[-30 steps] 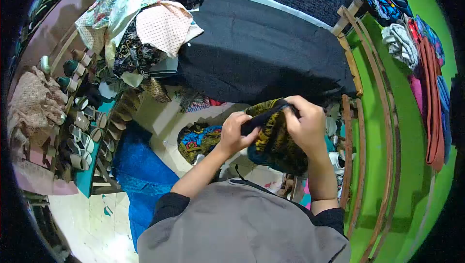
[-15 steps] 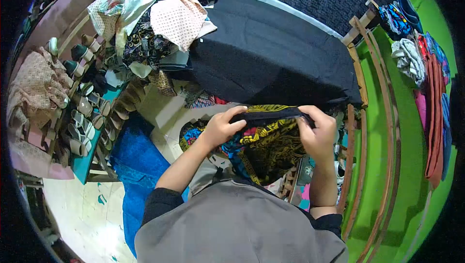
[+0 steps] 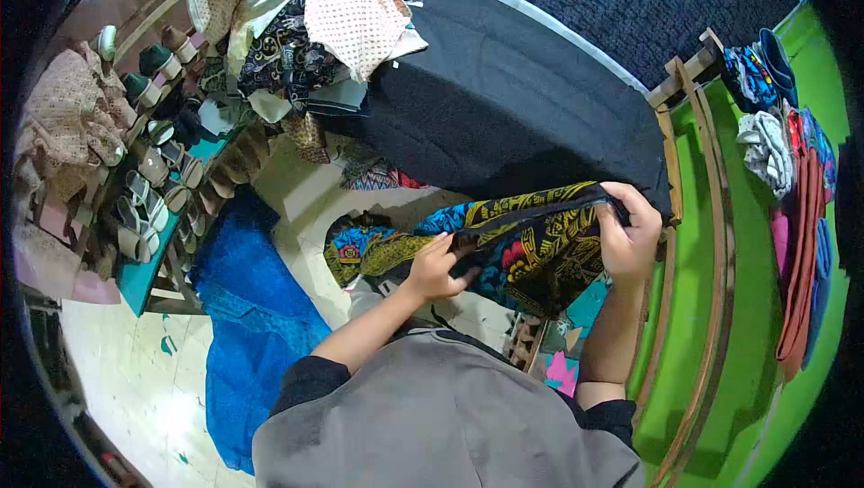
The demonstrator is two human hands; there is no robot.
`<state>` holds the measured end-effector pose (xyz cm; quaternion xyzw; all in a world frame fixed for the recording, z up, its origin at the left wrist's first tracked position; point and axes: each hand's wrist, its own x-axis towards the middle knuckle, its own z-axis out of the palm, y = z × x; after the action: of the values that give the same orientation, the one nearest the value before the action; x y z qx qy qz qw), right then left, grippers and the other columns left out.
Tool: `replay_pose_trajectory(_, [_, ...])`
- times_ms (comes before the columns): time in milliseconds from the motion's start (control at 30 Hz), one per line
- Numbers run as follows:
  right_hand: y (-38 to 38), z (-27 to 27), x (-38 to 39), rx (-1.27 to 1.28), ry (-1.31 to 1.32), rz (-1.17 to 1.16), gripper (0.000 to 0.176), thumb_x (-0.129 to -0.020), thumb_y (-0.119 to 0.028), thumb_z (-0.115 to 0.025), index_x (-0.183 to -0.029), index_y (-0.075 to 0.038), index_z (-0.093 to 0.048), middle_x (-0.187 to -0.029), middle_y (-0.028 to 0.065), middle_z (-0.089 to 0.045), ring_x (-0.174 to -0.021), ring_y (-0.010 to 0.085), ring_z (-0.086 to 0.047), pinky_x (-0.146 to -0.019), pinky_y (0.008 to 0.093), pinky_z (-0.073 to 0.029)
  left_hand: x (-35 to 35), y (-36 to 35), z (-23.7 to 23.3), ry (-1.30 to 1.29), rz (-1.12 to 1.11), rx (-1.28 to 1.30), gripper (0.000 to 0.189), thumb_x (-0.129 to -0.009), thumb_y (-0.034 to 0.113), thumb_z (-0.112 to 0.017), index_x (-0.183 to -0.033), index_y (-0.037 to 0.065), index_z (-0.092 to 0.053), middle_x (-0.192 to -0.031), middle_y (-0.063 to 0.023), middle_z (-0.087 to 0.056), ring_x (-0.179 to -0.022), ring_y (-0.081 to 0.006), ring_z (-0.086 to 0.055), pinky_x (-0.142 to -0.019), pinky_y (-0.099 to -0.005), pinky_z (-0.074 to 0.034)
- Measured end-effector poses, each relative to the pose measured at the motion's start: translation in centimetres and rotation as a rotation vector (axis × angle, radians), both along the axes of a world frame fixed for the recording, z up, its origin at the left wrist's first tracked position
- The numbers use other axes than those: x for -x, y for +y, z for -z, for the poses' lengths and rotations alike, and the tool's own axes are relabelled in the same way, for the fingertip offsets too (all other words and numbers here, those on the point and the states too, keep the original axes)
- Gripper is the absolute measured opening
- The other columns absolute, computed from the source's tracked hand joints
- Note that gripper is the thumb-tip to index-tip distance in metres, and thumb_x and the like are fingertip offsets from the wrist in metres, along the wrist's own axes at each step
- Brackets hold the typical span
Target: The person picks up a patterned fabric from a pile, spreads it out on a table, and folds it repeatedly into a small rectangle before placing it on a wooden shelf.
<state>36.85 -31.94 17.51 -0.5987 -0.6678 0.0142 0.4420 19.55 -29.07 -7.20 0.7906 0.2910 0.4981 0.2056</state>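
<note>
Black surface (image 3: pixel 513 83) ahead, wooden rails (image 3: pixel 717 218) alongside, right fingers (image 3: pixel 634 206) pinch patterned cloth (image 3: pixel 549 263), parted left fingers (image 3: pixel 436 249) touching it.

Patterned cloth (image 3: pixel 540 254) now spread wider; left fingers (image 3: pixel 436 249) apparently loosened.

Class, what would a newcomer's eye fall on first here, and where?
A patterned cloth in yellow, blue and black stands out near the middle, gripped by the right hand, with the left hand against it. Next come the green wall along the right and the blue cloth beside the shoe rack at left.
</note>
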Motion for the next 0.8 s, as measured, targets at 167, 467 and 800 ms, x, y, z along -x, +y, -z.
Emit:
replay_pose_trajectory(167, [0.2, 0.1, 0.2, -0.033, -0.011, 0.017, 0.014, -0.071, 0.008, -0.056, -0.084, 0.004, -0.059, -0.069, 0.0062, -0.06, -0.062, 0.0071, -0.054, -0.057, 0.0204, -0.041, -0.5, 0.5, -0.9, 0.052, -0.1, 0.029, 0.037, -0.058, 0.028, -0.075, -0.083, 0.004, -0.062, -0.097, -0.0182, -0.059, -0.092, -0.0308, -0.056, -0.088, -0.0474, -0.039])
replay_pose_trajectory(467, [-0.2, 0.6, 0.0, -0.008, 0.038, 0.026, 0.013, -0.072, 0.007, -0.057, -0.085, 0.004, -0.059, -0.065, 0.0022, -0.055, -0.058, 0.0043, -0.045, -0.051, 0.0197, -0.036, 0.8, 4.0, 0.6, 0.065, -0.199, 0.097, 0.02, -0.068, 0.013, -0.062, -0.086, 0.004, -0.063, -0.096, -0.0068, -0.061, -0.095, -0.025, -0.056, -0.094, -0.0551, -0.028])
replay_pose_trajectory(800, [0.1, 1.9, -0.3, 0.021, 0.092, -0.001, 0.011, -0.074, 0.005, -0.058, -0.085, 0.004, -0.059, -0.069, 0.0038, -0.057, -0.062, 0.0058, -0.049, -0.056, 0.0199, -0.039, 4.5, 7.0, -1.1, 0.226, 0.45, 0.687, 0.028, -0.08, 0.03, -0.057, -0.09, 0.005, -0.064, -0.106, -0.0198, -0.052, -0.109, -0.0312, -0.042, -0.096, -0.0376, -0.027])
